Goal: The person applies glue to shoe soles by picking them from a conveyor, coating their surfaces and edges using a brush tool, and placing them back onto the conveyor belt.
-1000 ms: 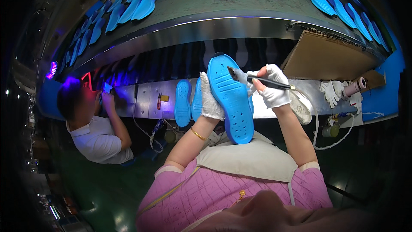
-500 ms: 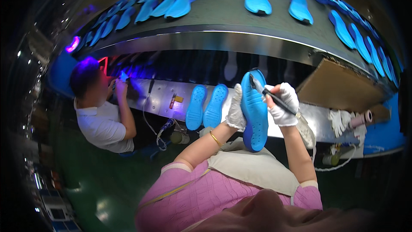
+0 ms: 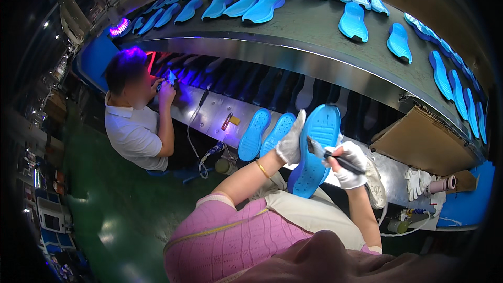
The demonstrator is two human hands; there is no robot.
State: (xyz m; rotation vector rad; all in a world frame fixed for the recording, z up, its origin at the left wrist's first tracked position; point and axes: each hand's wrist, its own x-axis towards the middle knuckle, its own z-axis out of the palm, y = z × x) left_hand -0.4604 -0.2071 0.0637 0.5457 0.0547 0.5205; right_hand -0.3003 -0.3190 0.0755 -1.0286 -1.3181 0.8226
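My left hand [image 3: 292,141], in a white glove, grips a blue shoe sole [image 3: 320,126] by its left edge. The sole stands tilted over my lap, its ridged and perforated face toward me. In my gloved right hand [image 3: 350,166] is a flat brush [image 3: 316,148] with a dark handle. Its pale bristles rest at the middle of the sole's face, as far as I can tell. Just beyond my left hand, two more blue soles [image 3: 255,135] lie side by side on the metal bench [image 3: 207,119], one partly hidden by the glove.
Behind the bench runs a dark conveyor belt [image 3: 314,18] carrying many blue soles. At right are a cardboard sheet [image 3: 424,139], white gloves [image 3: 416,183], a pink roll [image 3: 443,185] and an off-white sole [image 3: 375,184]. A seated co-worker [image 3: 139,126] is at left, near a red-handled tool [image 3: 227,121].
The brush has moved from the sole's far rim down to its middle. The held sole has turned, showing more of its face. My view has shifted, so the surroundings sit differently.
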